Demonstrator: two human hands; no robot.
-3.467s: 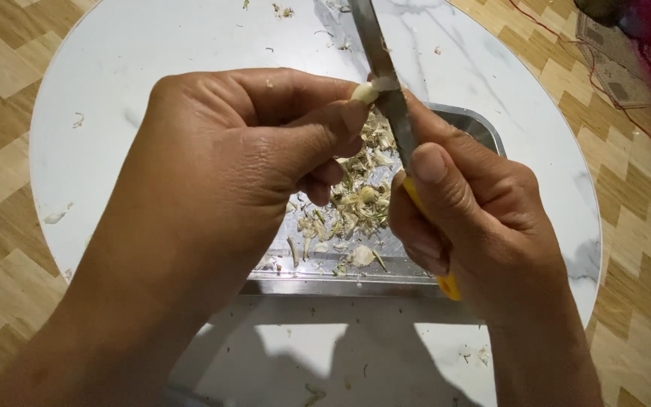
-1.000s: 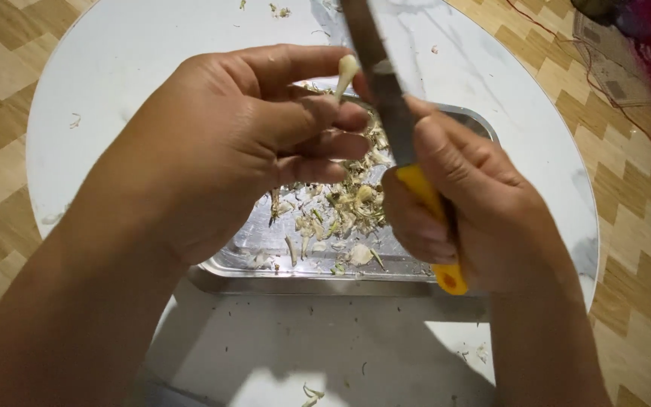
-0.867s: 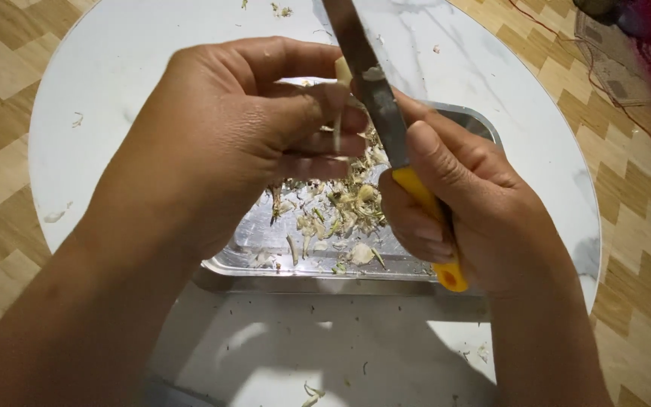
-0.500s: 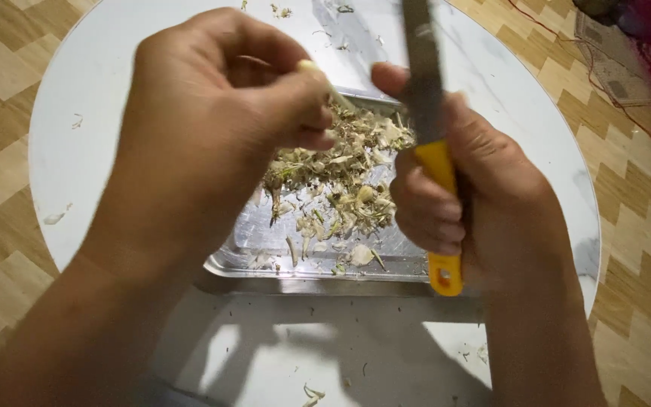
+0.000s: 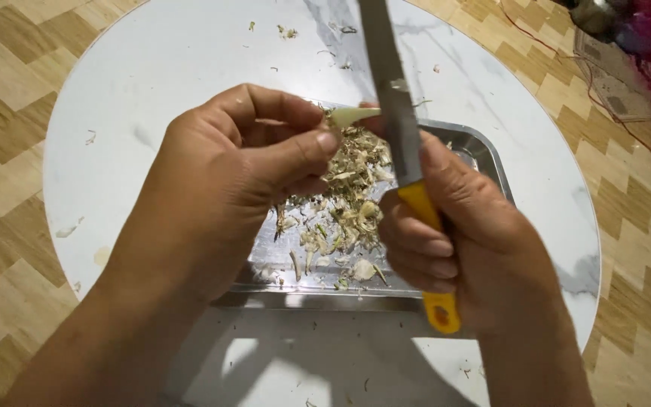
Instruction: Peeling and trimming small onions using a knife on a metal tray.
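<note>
— Clove [image 5: 353, 115] first: where is it?

— Pinched in the left hand [image 5: 242, 173], between thumb tip and curled fingers, its pale pointed end sticking out to the right. It sits above the far part of the tray [image 5: 484, 151], touching or just short of the knife [image 5: 393, 98] blade; I cannot tell which.

— And the right hand [image 5: 469, 249]?

— Fingers wrapped tight round the yellow handle, thumb up along the near end of the blade. The blade points far, away from the person, with its flat facing us.

— What stage does that look like?

— Peeling or trimming, I'd judge. The tray holds a heap of peelings [image 5: 337, 203] and a few pale bits, all lying under the hands. The clove looks mostly bare and whitish already.

— What does the next cut ask for?

— A short, controlled stroke, by my reading. The clove is small and the left thumb lies close to the edge, so the blade should bite only the exposed tip, and the scraps should drop into the tray, not onto the table [image 5: 152, 68], where a few flecks already lie
</note>
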